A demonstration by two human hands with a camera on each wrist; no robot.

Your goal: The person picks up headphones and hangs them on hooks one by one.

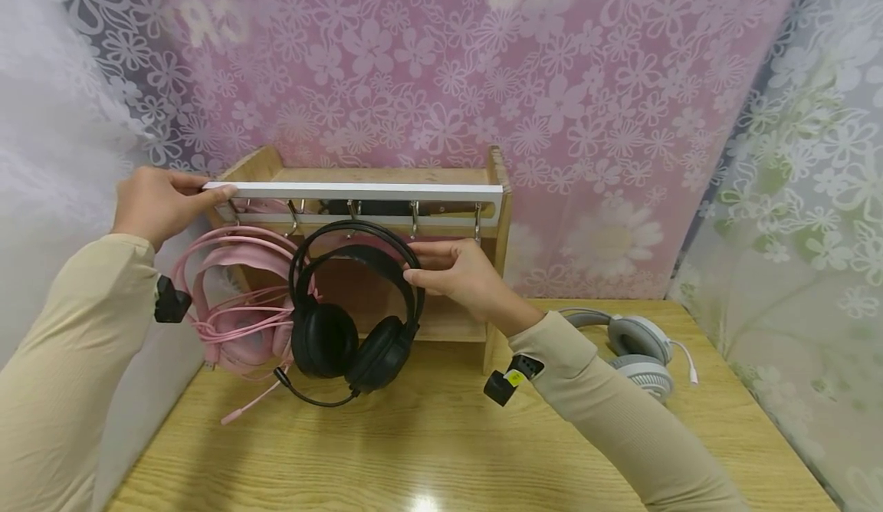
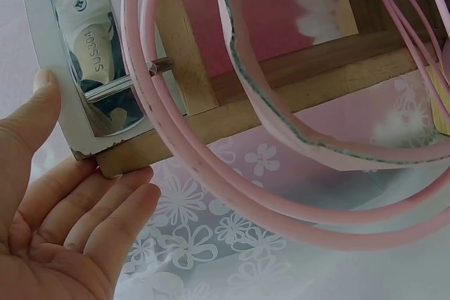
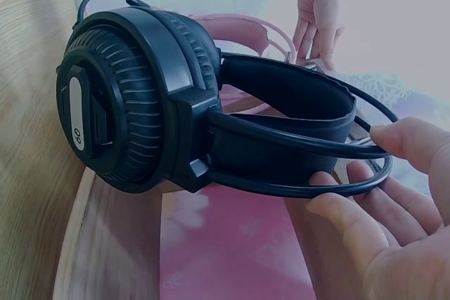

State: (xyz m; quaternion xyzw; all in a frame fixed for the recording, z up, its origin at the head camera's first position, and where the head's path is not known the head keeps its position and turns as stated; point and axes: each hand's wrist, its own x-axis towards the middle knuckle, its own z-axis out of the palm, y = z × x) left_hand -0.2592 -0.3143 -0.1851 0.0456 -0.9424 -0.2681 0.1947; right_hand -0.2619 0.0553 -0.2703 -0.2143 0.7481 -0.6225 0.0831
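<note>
My left hand (image 1: 152, 201) grips the left end of a white hook rail (image 1: 359, 190), thumb on the front and fingers behind the corner. My right hand (image 1: 458, 274) pinches the right side of the headband of a black headset (image 1: 375, 355). That headband is close in front of the rail's middle hook; whether it rests on the hook I cannot tell. In the right wrist view the thumb and fingers hold the headset's thin outer bands (image 3: 295, 189). A pink headset (image 1: 241, 336), wrapped in its cable, hangs at the rail's left end, partly behind the black one.
Behind the rail stands a wooden shelf (image 1: 498, 267) on a wood-grain table (image 1: 428, 435). A grey and white headset (image 1: 645, 378) lies on the table at the right, partly hidden by my right forearm. Bare metal hooks (image 1: 477, 221) are on the rail's right part. Flowered walls surround the table.
</note>
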